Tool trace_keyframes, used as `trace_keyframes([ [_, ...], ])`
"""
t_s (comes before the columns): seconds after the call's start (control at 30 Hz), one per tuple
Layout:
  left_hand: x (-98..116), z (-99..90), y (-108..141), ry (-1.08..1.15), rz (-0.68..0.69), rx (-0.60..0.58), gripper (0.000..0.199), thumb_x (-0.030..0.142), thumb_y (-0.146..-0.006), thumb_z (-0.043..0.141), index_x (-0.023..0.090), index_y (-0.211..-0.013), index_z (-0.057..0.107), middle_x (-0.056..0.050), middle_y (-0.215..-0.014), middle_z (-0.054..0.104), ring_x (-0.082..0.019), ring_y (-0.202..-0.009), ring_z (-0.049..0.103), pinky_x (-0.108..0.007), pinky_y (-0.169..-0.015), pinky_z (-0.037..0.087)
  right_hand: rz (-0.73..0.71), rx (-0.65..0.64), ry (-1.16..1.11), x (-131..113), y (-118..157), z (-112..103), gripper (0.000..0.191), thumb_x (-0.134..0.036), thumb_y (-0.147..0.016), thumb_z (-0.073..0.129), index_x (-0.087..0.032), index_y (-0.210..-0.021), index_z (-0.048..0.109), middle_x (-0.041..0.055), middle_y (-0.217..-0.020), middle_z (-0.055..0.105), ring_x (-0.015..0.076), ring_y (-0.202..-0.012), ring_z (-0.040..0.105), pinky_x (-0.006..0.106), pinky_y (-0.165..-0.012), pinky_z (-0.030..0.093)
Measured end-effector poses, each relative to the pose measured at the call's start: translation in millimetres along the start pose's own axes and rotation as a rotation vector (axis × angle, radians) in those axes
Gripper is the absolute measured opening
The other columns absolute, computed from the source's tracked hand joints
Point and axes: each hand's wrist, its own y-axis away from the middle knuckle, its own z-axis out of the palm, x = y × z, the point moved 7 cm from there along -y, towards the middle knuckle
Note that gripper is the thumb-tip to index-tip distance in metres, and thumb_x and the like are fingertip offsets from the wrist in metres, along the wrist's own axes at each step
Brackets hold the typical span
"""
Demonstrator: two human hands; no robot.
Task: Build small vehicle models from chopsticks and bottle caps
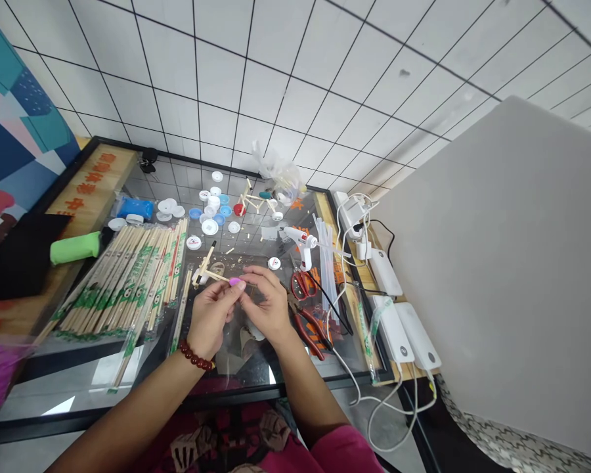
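Reading the tabletop (142, 368) as a clock face centred on the pink piece (234, 282), a magenta packet (0, 371) lies between eight and nine, at the far left. A green roll (75, 247) sits between nine and ten, and many wrapped chopsticks (123, 279) fan out at nine, with a blue packet (136, 208) just beyond them at ten. Next comes the left hand (209, 315), a beaded bracelet (196, 358) at its wrist; its thumb and fingers pinch the pink piece, and a stick frame (205, 264) juts out towards ten. Loose bottle caps (214, 203) cluster between eleven and twelve. The right hand (266, 305) has its fingertips drawn together at the pink piece — whether they grip it or only touch it, I cannot tell. Past twelve stands a second stick construction (253, 197), then a clear plastic bag (283, 180) near one. Further right, a glue gun (303, 244) rests at two, red scissors (303, 285) at three, pliers (306, 334) at four — and translucent glue sticks (328, 256) lie between two and three.
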Motion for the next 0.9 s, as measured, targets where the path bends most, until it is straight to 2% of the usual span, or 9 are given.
trace_keyframes([
  [0.73, -0.3, 4.3, 1.5, 0.081, -0.021, 0.055, 0.044, 0.042, -0.049, 0.095, 0.012, -0.069, 0.071, 0.008, -0.052, 0.042, -0.002, -0.047, 0.027, -0.017, -0.041, 0.021, -0.01, 0.01, 0.032, -2.3, -0.4, 0.2, 0.015, -0.023, -0.09, 0.063, -0.025, -0.104, 0.068, 0.0065, -0.111, 0.074, 0.02, -0.107, 0.069, 0.042, -0.101, 0.049],
  [0.9, 0.2, 4.3, 2.8, 0.082, -0.021, 0.047, 0.04, 0.04, -0.051, 0.094, 0.012, -0.066, 0.071, 0.007, -0.052, 0.042, -0.002, -0.047, 0.028, -0.017, -0.041, 0.022, -0.014, -0.013, 0.096, -0.5, 0.1, -4.4, 0.026, -0.027, -0.088, 0.066, -0.026, -0.113, 0.067, 0.0072, -0.118, 0.072, 0.0217, -0.11, 0.067, 0.043, -0.104, 0.044],
])
